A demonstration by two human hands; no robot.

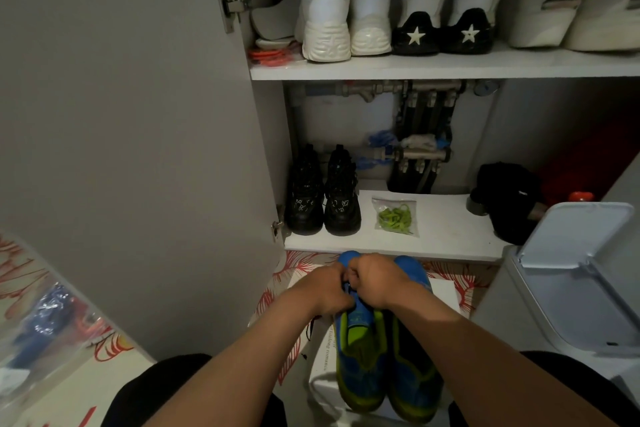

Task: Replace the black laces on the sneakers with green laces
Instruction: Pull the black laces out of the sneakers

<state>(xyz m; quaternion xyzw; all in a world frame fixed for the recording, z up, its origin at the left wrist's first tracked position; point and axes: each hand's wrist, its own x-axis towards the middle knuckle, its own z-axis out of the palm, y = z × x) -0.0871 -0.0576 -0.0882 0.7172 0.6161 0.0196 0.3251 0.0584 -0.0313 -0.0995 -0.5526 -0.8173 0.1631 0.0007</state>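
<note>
Two blue and green sneakers stand side by side on a white box (446, 291) in front of me, the left sneaker (360, 357) and the right sneaker (415, 374). My left hand (325, 288) and my right hand (377, 284) are together over the lacing of the left sneaker, fingers curled and pinching at its black lace, which they mostly hide. A thin black lace end (310, 329) trails left of the shoe. A clear bag of green laces (396, 217) lies on the lower cabinet shelf (450, 243), apart from both hands.
A black pair of sneakers (322, 198) stands on the lower shelf's left. White shoes (398, 7) line the upper shelf. The open cabinet door (138, 114) is at left. A white lidded bin (571, 281) sits at right, a black cloth item (509, 201) behind it.
</note>
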